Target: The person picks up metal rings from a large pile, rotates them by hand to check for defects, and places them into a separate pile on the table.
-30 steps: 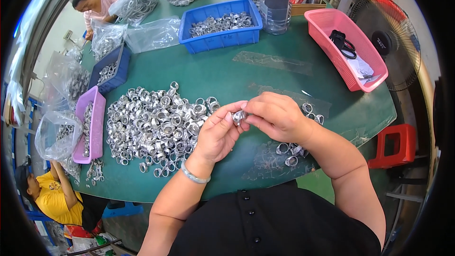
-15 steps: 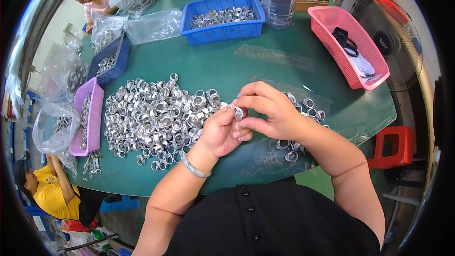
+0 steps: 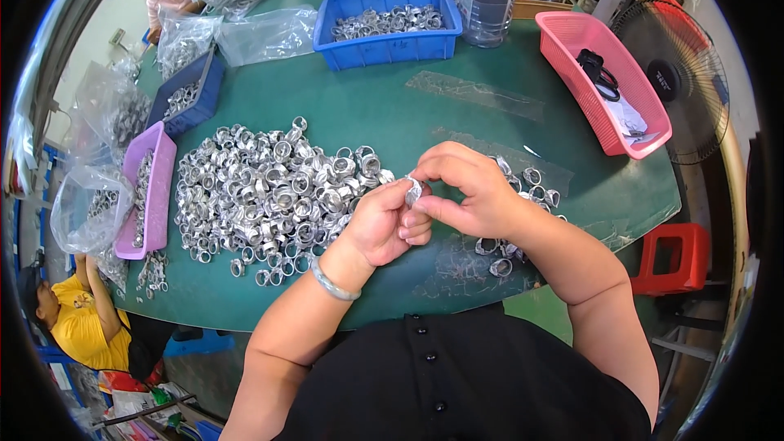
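Together, the left hand (image 3: 380, 226) and right hand (image 3: 475, 193) grip one shiny metal ring (image 3: 414, 191) beside heaped, silvery round bands (image 3: 265, 188).

Bright, fairly even light fell on the broad dark-green surface (image 3: 367, 102), leaving only soft shadows. White glints broke up the heaped silver-coloured metal rings (image 3: 253, 188) toward its left edge, and the flattened clear plastic bag (image 3: 268, 37) near its far edge caught a pale sheen. The black buttoned shirt (image 3: 490, 376) at the near edge looked very dark, its folds faint. Fisheye distortion bowed the near edge and stretched the black wire fan (image 3: 674, 82) beyond the right edge; dark vignetting ringed the view. The rings looked fairly crisp, while detail softened toward the rim.
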A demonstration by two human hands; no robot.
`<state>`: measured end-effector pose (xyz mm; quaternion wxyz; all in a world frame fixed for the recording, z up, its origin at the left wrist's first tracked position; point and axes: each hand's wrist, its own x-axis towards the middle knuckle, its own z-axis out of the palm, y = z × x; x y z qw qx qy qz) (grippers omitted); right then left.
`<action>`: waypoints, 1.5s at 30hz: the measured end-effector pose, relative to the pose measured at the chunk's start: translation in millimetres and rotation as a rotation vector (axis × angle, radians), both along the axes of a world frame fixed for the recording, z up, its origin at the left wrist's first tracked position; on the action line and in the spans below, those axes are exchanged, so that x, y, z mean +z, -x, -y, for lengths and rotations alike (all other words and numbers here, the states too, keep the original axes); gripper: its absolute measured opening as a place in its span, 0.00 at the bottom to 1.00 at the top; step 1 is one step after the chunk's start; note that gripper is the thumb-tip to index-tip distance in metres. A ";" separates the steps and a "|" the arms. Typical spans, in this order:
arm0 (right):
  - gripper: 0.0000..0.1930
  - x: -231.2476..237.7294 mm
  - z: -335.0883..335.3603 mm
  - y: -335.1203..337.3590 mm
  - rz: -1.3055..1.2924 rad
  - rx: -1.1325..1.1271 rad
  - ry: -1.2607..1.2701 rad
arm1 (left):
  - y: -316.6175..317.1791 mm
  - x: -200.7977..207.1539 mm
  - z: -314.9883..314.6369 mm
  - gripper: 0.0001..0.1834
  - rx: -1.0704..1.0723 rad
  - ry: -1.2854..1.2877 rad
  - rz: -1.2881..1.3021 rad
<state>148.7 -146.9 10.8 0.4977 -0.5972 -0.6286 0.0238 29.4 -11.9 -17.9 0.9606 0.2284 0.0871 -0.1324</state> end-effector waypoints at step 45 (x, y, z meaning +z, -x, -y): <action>0.05 33.7 -3.4 25.1 -0.086 0.142 0.109 | 54.5 23.1 8.4 0.19 0.334 -0.706 0.073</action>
